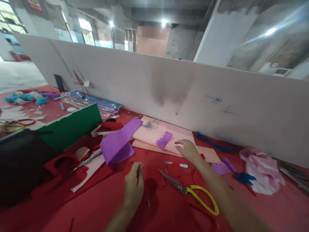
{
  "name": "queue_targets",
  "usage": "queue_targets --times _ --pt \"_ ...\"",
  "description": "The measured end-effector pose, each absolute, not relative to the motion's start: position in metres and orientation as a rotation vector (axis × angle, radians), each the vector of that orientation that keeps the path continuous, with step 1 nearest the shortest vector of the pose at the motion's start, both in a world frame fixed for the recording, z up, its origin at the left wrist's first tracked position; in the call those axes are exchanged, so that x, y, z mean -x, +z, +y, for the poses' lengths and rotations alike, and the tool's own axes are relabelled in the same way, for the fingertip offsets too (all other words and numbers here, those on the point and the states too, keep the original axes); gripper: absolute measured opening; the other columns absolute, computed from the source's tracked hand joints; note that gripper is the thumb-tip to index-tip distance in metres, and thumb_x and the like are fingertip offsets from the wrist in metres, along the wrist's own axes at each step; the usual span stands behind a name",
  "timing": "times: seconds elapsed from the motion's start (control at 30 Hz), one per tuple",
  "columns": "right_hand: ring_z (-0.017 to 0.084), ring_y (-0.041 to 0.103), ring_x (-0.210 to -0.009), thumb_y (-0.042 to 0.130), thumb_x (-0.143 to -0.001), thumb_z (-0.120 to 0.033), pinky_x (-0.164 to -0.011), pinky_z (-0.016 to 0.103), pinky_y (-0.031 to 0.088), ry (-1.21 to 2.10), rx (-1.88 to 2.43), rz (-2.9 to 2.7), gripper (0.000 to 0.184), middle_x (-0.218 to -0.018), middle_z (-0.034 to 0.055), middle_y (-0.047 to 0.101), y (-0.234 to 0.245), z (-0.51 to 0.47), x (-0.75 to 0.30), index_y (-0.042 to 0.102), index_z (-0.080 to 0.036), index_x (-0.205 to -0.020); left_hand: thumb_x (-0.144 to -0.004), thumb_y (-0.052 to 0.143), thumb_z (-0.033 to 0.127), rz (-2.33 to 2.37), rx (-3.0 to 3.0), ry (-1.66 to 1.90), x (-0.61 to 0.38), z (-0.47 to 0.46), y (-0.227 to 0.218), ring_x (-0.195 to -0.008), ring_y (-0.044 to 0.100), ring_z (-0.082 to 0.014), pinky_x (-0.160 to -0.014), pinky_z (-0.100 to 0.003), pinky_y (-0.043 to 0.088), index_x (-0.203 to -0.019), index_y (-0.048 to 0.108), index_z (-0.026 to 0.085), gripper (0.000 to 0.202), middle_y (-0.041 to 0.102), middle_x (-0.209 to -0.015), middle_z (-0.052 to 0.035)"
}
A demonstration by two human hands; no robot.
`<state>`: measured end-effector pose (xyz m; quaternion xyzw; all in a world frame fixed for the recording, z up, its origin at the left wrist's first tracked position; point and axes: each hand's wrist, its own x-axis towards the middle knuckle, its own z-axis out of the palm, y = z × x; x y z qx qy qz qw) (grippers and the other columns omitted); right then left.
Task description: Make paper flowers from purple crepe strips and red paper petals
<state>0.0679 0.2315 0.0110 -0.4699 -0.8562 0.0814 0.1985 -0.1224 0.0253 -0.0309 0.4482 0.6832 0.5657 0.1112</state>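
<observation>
My left hand is low over the red cloth, its fingers curled together; whatever they may hold is hidden. With thumb and fingers apart, my right hand reaches over the peach sheets, just right of a small purple piece with a zigzag edge. Below that hand, yellow-handled scissors lie on the red cloth, blades toward the upper left. A folded purple sheet sits beyond my left hand. A tangle of dark thread rests on the peach sheets.
A pale partition runs behind the table. At left stand a green panel and a dark bag. Pink cloth and a blue scrap lie at right. Across the panel are blue and white pompoms.
</observation>
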Motion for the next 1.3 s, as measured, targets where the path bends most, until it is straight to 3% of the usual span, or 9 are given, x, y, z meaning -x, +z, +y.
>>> queue_targets --times 0.17,0.37,0.57,0.73,0.87,0.97,1.03,1.17,1.3 --pt "0.032 0.053 -0.114 0.064 -0.069 -0.024 -0.097 0.043 0.04 0.256 1.184 -2.483 0.044 -0.121 0.0123 0.064 0.002 0.224 -0.007 0.066 -0.018 -0.113 -0.092 0.042 0.021 2.044 -1.417 1.676 0.125 0.015 -0.037 -0.048 0.049 -0.0095 -0.049 -0.017 0.04 -0.08 0.055 0.02 0.018 0.052 -0.059 0.0044" --pt "0.035 0.049 -0.116 0.07 -0.063 -0.022 -0.097 0.046 0.035 0.405 1.21 -2.449 0.051 -0.123 0.0131 0.062 0.002 0.229 -0.002 0.065 -0.02 -0.114 -0.09 0.043 0.014 2.026 -1.535 1.643 0.122 0.013 -0.039 -0.047 0.053 -0.0086 -0.05 -0.015 0.042 -0.082 0.056 0.021 0.017 0.056 -0.058 0.0046" --pt "0.029 0.058 -0.1 0.061 -0.077 -0.03 -0.093 0.044 0.039 0.652 1.24 -2.136 0.016 -0.097 0.0078 0.071 0.009 0.216 -0.005 0.071 -0.023 -0.087 -0.09 0.045 0.018 1.962 -1.427 1.683 0.118 0.014 -0.034 -0.047 0.051 -0.0085 -0.05 -0.016 0.041 -0.08 0.058 0.02 0.017 0.055 -0.058 0.0042" --pt "0.021 0.064 -0.074 0.051 -0.085 -0.047 -0.069 0.035 0.052 0.928 1.214 -1.709 0.029 -0.077 0.0041 0.069 0.034 0.167 -0.016 0.062 -0.02 -0.08 -0.09 0.049 0.029 1.833 -1.149 1.727 0.117 0.014 -0.029 -0.072 0.062 -0.0148 -0.068 -0.023 0.049 -0.096 0.063 0.019 0.018 0.066 -0.082 -0.0034" --pt "0.014 0.065 -0.063 0.07 -0.073 -0.041 -0.06 0.027 0.054 1.334 1.085 -1.234 0.023 -0.073 -0.002 0.069 0.059 0.115 -0.02 0.06 -0.021 -0.077 -0.08 0.064 0.039 1.448 -1.089 1.729 0.118 0.019 -0.024 -0.127 0.046 -0.0276 -0.103 -0.041 0.039 -0.137 0.042 0.024 0.063 0.049 -0.138 -0.0124" --pt "0.01 0.063 -0.056 0.084 -0.058 -0.023 -0.053 0.019 0.052 1.605 0.973 -0.74 0.028 -0.066 -0.0069 0.068 0.077 0.083 -0.023 0.061 -0.021 -0.073 -0.064 0.079 0.037 1.211 -1.166 1.682 0.116 0.021 -0.016 -0.14 0.029 -0.0308 -0.112 -0.046 0.028 -0.149 0.021 0.026 0.104 0.036 -0.149 -0.0137" --pt "0.008 0.061 -0.052 0.083 -0.059 -0.018 -0.048 0.017 0.051 1.607 0.964 -0.61 0.026 -0.063 -0.0086 0.067 0.087 0.066 -0.028 0.061 -0.021 -0.072 -0.065 0.079 0.032 1.179 -1.211 1.625 0.116 0.018 -0.006 -0.134 0.039 -0.0292 -0.11 -0.045 0.031 -0.146 0.029 0.024 0.096 0.045 -0.141 -0.0142" --pt "0.008 0.061 -0.05 0.081 -0.06 -0.018 -0.047 0.018 0.053 1.504 0.964 -0.51 0.024 -0.062 -0.0084 0.068 0.093 0.038 -0.051 0.061 -0.021 -0.073 -0.077 0.065 0.022 1.063 -1.301 1.346 0.123 -0.004 0.02 -0.096 0.06 -0.0198 -0.087 -0.034 0.048 -0.12 0.062 0.021 0.043 0.065 -0.105 -0.0083" --pt "0.009 0.065 -0.056 0.082 -0.057 -0.017 -0.055 0.02 0.056 1.379 1.012 -0.522 0.028 -0.067 -0.0069 0.07 0.068 0.005 -0.083 0.06 -0.021 -0.074 -0.075 0.063 0.022 1.054 -1.275 1.153 0.143 -0.042 0.029 -0.077 0.06 -0.0154 -0.071 -0.027 0.049 -0.121 0.06 0.02 0.046 0.064 -0.088 -0.0044"
